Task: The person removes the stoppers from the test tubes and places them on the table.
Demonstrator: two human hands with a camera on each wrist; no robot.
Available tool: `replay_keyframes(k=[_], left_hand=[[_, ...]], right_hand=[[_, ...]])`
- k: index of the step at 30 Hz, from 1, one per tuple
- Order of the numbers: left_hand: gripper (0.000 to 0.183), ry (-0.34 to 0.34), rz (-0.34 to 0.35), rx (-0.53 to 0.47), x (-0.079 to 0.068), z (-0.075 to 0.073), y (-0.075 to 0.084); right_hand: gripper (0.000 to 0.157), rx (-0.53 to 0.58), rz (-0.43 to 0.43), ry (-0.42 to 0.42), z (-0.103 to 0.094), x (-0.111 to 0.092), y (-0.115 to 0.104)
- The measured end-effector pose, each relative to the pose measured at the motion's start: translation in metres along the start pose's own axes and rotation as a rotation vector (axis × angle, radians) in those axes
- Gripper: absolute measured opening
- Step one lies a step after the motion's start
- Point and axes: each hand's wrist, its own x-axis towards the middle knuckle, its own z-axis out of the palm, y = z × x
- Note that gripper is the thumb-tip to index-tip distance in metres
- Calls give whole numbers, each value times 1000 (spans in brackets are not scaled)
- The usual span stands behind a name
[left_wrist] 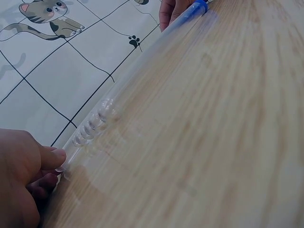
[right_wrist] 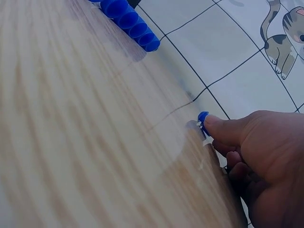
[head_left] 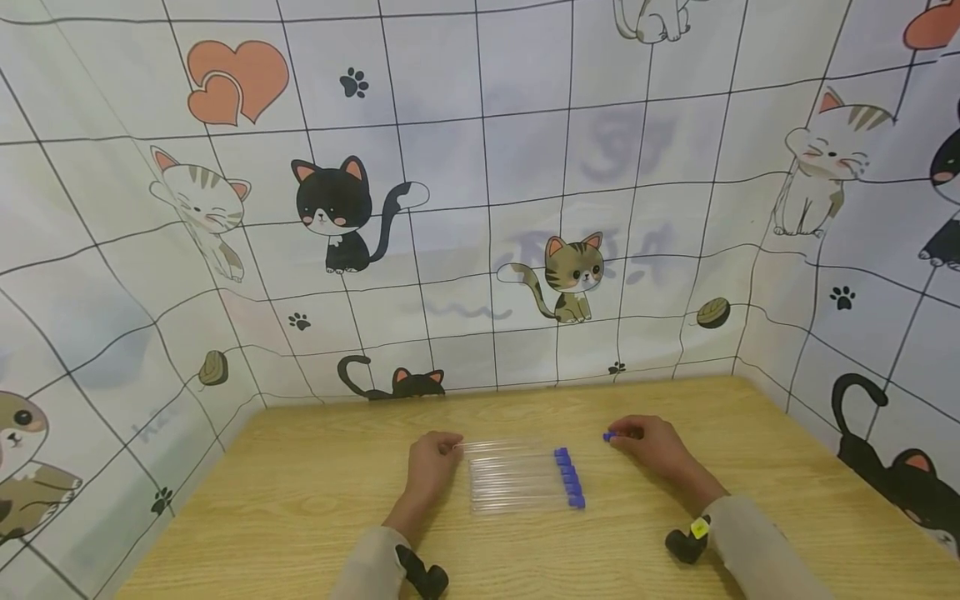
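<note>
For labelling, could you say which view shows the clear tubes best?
The head view: the clear tubes show side by side. The left wrist view shows them edge-on; the right wrist view, mainly blue caps.

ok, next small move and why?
Probably bring the right hand left, toward the blue ends of the clear tubes. It pinches a small blue piece of matching colour, apart from the row, while the left hand pinches the far side of the row at the opposite end, so a fit there seems worth trying.
</note>
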Motion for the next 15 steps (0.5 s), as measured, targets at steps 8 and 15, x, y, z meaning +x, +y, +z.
replay_keyframes(k=[8, 15], left_hand=[[14, 8, 3, 5, 0, 0, 1], [15, 16, 1, 8, -1, 1, 1]], right_hand=[[24, -6, 7, -8, -1, 0, -1], [27, -16, 22, -7, -2, 1, -1]])
